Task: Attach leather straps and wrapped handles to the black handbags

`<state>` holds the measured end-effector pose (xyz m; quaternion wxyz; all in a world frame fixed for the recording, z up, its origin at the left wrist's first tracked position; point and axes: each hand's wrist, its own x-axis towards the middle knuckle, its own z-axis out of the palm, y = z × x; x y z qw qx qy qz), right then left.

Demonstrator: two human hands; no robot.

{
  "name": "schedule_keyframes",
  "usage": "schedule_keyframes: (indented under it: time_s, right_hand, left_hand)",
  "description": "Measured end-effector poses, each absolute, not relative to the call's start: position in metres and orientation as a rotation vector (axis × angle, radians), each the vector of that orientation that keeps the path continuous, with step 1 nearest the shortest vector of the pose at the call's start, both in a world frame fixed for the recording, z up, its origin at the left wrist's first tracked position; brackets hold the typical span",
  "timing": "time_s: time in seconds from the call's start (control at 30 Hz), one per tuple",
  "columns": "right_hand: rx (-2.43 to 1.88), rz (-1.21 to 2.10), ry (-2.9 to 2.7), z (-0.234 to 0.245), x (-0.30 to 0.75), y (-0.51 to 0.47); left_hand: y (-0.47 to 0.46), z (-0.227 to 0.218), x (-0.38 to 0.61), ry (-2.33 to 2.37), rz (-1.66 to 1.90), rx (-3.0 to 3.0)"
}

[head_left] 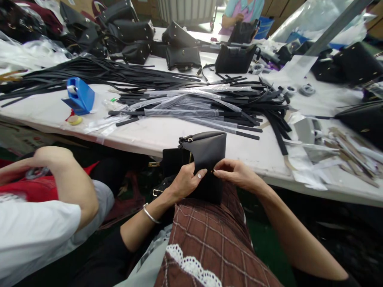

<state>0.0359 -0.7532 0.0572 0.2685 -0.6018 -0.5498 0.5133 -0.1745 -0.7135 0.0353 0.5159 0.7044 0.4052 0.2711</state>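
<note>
Black leather handbag [206, 155] rests on your lap just below the white table's [167, 137] near edge, your left hand [187, 181] and right hand [235, 173] both pinched shut on its lower flap, while a co-worker's elbow [72, 175] crowds your left.

Lower part of black bag [206, 153] hidden behind left hand [187, 181], right hand [236, 173] and plaid lap [209, 231]. Tiny gold speck pinched at right fingertips against the bag: too small to identify. Co-worker's arm [68, 179] at left cut off by frame edge, hand end blurred. Far person [241, 10] cut off by top edge above the shoulders. Dark bag [363, 119] on surface [167, 135] cut off at right edge.
</note>
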Motion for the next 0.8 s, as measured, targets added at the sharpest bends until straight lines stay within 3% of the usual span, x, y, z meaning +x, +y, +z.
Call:
schedule_keyframes:
  time_s: [0.17, 0.33, 0.8]
  right_hand:
    - [-1.550, 1.599, -1.325, 0.053, 0.043, -0.747]
    - [-1.659, 1.574, -1.343, 0.051, 0.041, -0.745]
    - [-1.497, 0.842, -1.539, 0.033, 0.011, -0.770]
  left_hand:
    - [-0.718, 0.032, -0.174, 0.967, 0.588, 1.721]
    - [-0.719, 0.030, -0.173, 0.948, 0.576, 1.704]
    - [-0.705, 0.025, -0.173, 1.025, 0.738, 1.266]
